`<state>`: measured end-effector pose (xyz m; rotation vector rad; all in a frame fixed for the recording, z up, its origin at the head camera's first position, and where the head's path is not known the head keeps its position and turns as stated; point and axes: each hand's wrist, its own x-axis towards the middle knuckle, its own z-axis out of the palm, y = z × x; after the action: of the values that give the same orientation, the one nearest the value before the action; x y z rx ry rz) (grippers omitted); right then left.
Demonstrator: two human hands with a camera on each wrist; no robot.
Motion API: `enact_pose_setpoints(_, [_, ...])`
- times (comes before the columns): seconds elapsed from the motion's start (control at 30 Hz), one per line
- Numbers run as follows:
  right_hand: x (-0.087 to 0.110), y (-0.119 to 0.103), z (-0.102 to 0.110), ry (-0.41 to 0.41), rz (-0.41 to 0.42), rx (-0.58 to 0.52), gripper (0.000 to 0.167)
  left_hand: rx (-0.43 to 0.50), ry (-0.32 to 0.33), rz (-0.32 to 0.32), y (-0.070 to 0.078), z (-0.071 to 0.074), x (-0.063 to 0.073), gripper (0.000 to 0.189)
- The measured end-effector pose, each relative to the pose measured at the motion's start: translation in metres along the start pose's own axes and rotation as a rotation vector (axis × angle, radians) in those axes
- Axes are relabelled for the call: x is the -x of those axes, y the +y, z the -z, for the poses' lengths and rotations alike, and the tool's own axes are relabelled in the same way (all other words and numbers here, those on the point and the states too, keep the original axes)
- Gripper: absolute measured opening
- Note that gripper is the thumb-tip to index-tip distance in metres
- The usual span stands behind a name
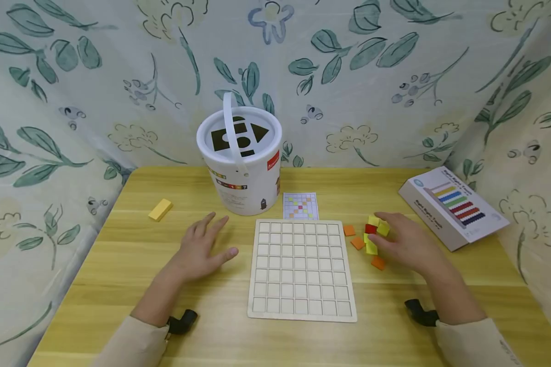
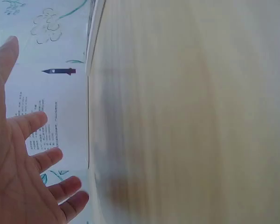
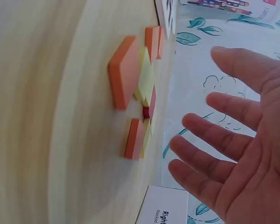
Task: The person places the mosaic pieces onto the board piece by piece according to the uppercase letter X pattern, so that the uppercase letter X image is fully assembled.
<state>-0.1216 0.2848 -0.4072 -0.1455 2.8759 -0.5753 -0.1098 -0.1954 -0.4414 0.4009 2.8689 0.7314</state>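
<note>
My right hand (image 1: 406, 242) hovers with spread fingers over a small cluster of square tiles, overlapping some of them in the head view. Among these are yellow tiles (image 1: 371, 247), a red tile (image 1: 370, 229) and several orange tiles (image 1: 357, 243). The right wrist view shows the palm apart from the orange tile (image 3: 126, 72) and its neighbours. My left hand (image 1: 201, 250), fingers spread, holds nothing and is left of a pale wooden grid board (image 1: 301, 320) with bare square cells. Behind the board lies a printed card (image 1: 288, 202) with a coloured grid pattern.
A white lidded bucket (image 1: 243, 188) with shape cutouts stands at the back. To the right is a white box (image 1: 433, 216) with coloured bars printed on it. A yellow block (image 1: 160, 209) lies at the left. Floral cloth (image 1: 372, 102) hangs around the table (image 1: 220, 341).
</note>
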Motion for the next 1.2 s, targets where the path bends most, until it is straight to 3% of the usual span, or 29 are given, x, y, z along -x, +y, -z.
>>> enact_pose_setpoints(0.17, [-0.007,-0.006,-0.009,-0.037,-0.023,-0.058,0.070,0.077,0.015,-0.017,0.010,-0.009,0.000,0.081])
enact_pose_setpoints(0.43, [-0.015,-0.010,-0.016,0.000,-0.080,-0.114,0.064,0.232,0.031,-0.029,0.022,-0.021,-0.005,0.074])
enact_pose_setpoints(0.73, [-0.026,0.011,-0.021,0.065,-0.161,-0.142,0.055,0.402,0.057,-0.034,0.035,-0.037,-0.014,0.061])
enact_pose_setpoints(0.9, [-0.025,0.024,-0.017,0.026,-0.208,-0.138,0.057,0.391,0.092,-0.012,0.037,-0.048,-0.020,0.059])
enact_pose_setpoints(1.03, [-0.024,0.034,-0.016,-0.004,-0.210,-0.142,0.056,0.341,0.124,0.014,0.036,-0.055,-0.021,0.056])
enact_pose_setpoints(1.2, [-0.024,0.038,-0.018,0.009,-0.236,-0.154,0.053,0.240,0.154,0.000,0.036,-0.062,-0.021,0.053])
